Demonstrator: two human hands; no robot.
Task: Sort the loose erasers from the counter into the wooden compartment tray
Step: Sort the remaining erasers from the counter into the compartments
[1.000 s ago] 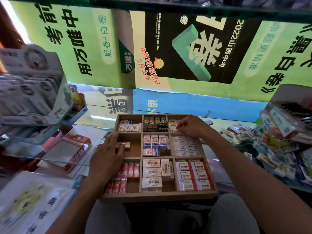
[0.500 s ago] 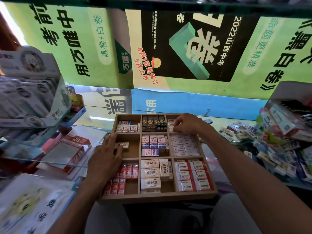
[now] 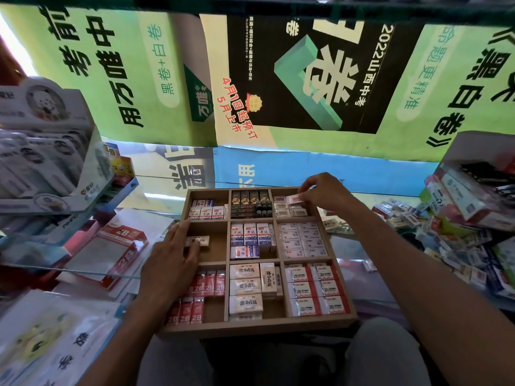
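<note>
Up top, the right hand pinches a flat wrapped eraser over the wooden tray's far-right compartment; the left hand lies flat, fingers relaxed, on its left edge.

The left hand hides the wooden compartment tray's nine o'clock edge and some red erasers; print on the loose erasers at three o'clock is too small to read.

- L hand: palm down, fingers straight & spread, pointing fwd; forearm comes up from bottom left.
- R hand: reaches further fwd, fingers curled, thumb & fingertips pinching sth small; wrist bent slightly, forearm runs in from bottom right.
- Hands well apart.
</note>
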